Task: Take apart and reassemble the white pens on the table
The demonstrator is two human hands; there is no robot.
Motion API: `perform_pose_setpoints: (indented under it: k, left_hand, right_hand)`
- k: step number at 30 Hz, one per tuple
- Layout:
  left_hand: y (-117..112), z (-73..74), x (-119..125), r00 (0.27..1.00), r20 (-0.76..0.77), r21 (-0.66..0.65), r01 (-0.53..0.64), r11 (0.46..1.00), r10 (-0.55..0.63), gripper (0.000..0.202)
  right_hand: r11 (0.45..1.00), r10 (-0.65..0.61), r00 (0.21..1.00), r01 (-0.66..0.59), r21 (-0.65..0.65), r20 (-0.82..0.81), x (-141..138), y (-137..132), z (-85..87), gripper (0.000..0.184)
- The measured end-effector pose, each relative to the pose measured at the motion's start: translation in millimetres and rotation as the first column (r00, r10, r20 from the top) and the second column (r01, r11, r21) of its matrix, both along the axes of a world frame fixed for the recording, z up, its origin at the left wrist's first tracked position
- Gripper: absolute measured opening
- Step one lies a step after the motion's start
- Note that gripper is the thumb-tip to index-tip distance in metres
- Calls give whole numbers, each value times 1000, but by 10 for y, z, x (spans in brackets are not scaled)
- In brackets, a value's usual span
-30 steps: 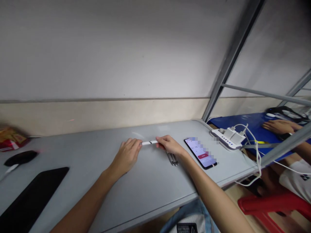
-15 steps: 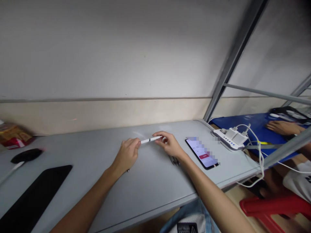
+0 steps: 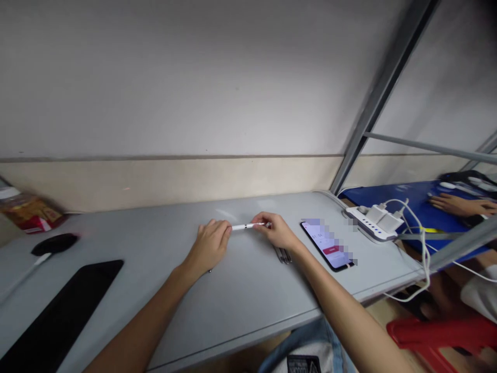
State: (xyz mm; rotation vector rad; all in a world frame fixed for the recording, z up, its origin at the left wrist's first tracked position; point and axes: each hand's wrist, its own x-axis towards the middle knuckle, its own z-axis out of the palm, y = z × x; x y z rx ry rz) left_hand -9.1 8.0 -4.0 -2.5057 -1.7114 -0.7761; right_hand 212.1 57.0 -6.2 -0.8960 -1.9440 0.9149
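Note:
A thin white pen [image 3: 247, 226] is held level just above the grey table [image 3: 240, 290], between my two hands. My left hand [image 3: 209, 244] pinches its left end with curled fingers. My right hand [image 3: 277, 230] pinches its right end. Under my right wrist lie a few more grey pens [image 3: 283, 254] on the table. A phone [image 3: 328, 245] with a lit screen lies just right of my right hand.
A white power strip [image 3: 375, 220] with plugged chargers and cables sits at the table's right end. A black flat pad [image 3: 58, 316] and a black mouse-like object [image 3: 54, 242] lie at left, a snack packet [image 3: 29, 213] behind. Another person's hand [image 3: 458, 203] rests on a blue table; a red stool [image 3: 442, 336] stands below.
Both hands stay on the pen; it tilted up at its right end half a second ago and now lies level again. The view has shifted slightly.

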Motion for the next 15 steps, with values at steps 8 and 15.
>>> perform_pose_setpoints:
  k: [8,15]
  left_hand:
    - [11,-69,1,1000,9,-27,27,999,-26,23]
    - [25,-76,5,1000,-9,-31,19,999,-19,25]
  right_hand:
    - [1000,-1,999,1,1,39,7,7,-3,18]
    - [999,11,994,-15,36,104,-1,-21,-5,23]
